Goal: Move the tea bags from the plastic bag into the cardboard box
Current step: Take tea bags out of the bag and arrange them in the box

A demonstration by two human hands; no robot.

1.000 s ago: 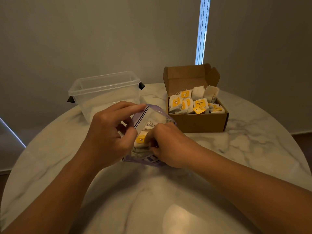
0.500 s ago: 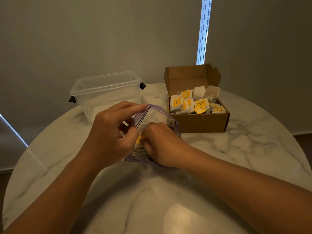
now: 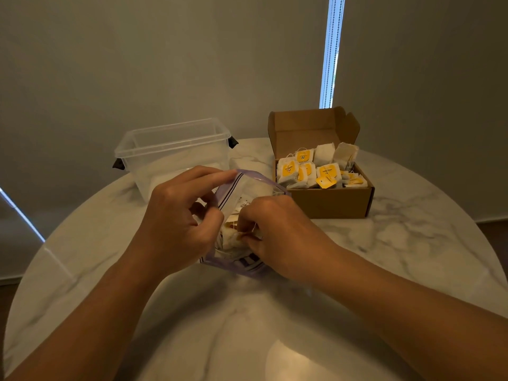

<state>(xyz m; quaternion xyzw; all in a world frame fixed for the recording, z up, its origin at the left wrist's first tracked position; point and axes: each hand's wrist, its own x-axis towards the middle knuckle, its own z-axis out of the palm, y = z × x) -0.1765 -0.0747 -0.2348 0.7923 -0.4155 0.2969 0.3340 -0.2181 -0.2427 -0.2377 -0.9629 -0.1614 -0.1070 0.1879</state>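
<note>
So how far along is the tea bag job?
Well under way: many yellow-tagged paper tea bags already sit in the open brown cardboard box. The left hand holds open the purple-edged clear plastic bag while the right hand reaches inside. Some tea bags remain in it; how many is hidden.

The room is dim and warm-toned. A narrow strip of bluish daylight (image 3: 331, 50) shows between two blinds, and a second sliver (image 3: 22, 214) glows at the left edge. A soft glare patch (image 3: 297, 361) sits on the marble table (image 3: 412, 243) near the bottom. Arms cast faint shadows. Wide-angle distortion curves the table rim; detail is soft and slightly grainy.
</note>
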